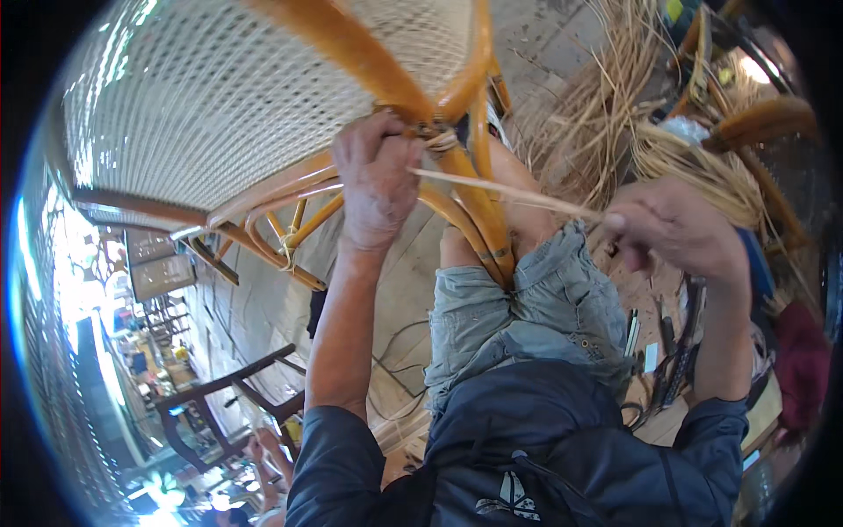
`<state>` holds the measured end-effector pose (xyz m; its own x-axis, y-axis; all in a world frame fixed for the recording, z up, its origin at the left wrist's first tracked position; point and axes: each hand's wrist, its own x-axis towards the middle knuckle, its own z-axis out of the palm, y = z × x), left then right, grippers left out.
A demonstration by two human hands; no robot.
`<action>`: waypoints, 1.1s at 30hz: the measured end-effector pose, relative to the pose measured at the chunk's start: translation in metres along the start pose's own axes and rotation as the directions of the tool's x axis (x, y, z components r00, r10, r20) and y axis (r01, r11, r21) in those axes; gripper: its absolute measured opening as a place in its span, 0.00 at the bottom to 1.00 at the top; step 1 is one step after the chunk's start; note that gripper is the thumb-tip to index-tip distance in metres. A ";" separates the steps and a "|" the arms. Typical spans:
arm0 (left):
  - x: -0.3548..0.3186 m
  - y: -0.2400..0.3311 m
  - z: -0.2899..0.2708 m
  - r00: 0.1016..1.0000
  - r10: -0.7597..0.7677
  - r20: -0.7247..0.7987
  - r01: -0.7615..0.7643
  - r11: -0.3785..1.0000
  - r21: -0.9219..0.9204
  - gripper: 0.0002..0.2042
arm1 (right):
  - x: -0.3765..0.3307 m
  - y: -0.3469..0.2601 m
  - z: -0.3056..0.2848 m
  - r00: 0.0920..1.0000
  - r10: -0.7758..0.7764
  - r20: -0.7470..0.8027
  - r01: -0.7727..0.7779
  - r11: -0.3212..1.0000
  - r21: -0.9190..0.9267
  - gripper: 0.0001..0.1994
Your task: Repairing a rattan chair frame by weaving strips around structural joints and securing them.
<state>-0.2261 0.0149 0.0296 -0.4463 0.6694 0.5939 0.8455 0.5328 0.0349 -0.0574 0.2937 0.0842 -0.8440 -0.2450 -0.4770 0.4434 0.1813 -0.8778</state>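
Left hand [378, 180] clamps the bound joint [439, 139] of the rattan chair frame [351, 44] — grip pressed tight around it. Right hand [676, 230] pinches a thin cane strip [509, 191], drawn taut between joint and fingers — loose cane bundles [615, 114] lie beyond.

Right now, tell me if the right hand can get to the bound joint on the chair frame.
Probably yes. The right hand pinches the taut cane strip that runs straight to the bound joint; only the left hand, gripping beside it, crowds that spot.
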 end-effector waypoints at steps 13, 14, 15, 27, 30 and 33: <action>-0.007 -0.009 0.005 0.993 -0.009 -0.119 -0.012 0.985 -0.175 0.06 | 0.059 -0.118 0.068 0.831 -0.537 -0.143 0.239 0.576 -0.782 0.09; -0.010 -0.010 0.003 0.996 0.013 -0.093 -0.026 0.989 -0.143 0.06 | 0.051 -0.122 0.080 0.873 -0.474 -0.111 0.155 0.486 -0.860 0.08; -0.003 -0.004 0.011 0.992 0.010 -0.128 -0.029 0.988 -0.149 0.07 | 0.025 -0.123 0.076 0.894 -0.427 -0.138 0.099 0.488 -0.867 0.07; -0.004 -0.006 0.004 0.988 -0.026 -0.154 -0.009 0.976 -0.218 0.07 | 0.155 0.076 0.062 0.950 0.312 0.013 -0.309 0.945 -0.109 0.19; -0.009 -0.008 0.002 0.985 -0.028 -0.170 -0.006 0.981 -0.192 0.06 | 0.121 0.046 0.045 0.981 0.193 -0.015 -0.166 0.877 0.450 0.12; -0.008 -0.005 -0.004 0.988 -0.036 -0.151 0.013 0.988 -0.152 0.07 | 0.064 0.004 -0.031 0.886 -0.274 -0.374 0.460 0.417 0.784 0.04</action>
<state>-0.2252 0.0047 0.0278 -0.4273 0.5636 0.7069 0.8743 0.4565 0.1646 -0.1192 0.3083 0.0516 -0.9821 0.0895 -0.1659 0.0334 -0.7836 -0.6203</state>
